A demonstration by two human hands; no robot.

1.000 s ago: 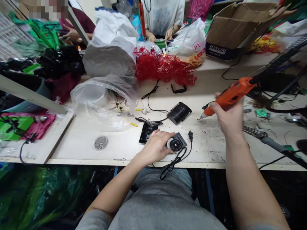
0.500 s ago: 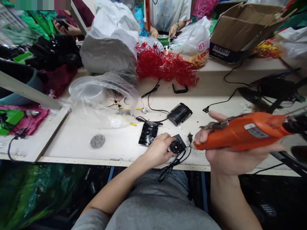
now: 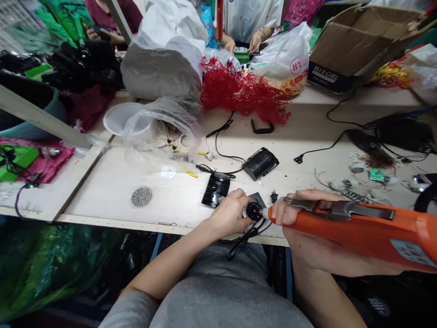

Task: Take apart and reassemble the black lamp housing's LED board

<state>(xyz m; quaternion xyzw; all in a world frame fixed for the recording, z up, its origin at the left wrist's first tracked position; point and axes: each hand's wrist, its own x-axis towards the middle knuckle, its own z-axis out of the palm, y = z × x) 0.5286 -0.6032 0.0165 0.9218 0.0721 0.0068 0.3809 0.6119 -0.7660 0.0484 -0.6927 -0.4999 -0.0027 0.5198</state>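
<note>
Left hand (image 3: 232, 212) closed round the near-left side of a small unit with a black dial (image 3: 253, 211); fingers curled in, gap only as wide as the part. Exact fingertip contact partly hidden by the hand itself. Right hand (image 3: 307, 237) wrapped full round an orange power driver (image 3: 362, 228), body lying roughly level, nose pointing left at the dial. Nose is right at the dial's edge; can't tell if the bit is seated. Grey plate (image 3: 258, 199) shows just behind the dial.

Unit's location: close to the front edge of the white bench (image 3: 112, 200), ahead of the person's torso. Black cord (image 3: 235, 249) is bunched beside it and hangs over that edge, so little bench on the near side.

Far side: two-pin plug (image 3: 274, 196) just beyond the driver nose, black casing (image 3: 261, 163) farther back. Left side: black shell (image 3: 213, 192) just beside the left hand, tight there. Past it, round dish of small metal bits (image 3: 140, 196) stands well apart, decent span of bench between. Widest room is between the casing and the green circuit board (image 3: 377, 175) off to the right, beyond the driver. Black bracket (image 3: 262, 130) sits deeper in, by the red tangle (image 3: 242, 91).
</note>
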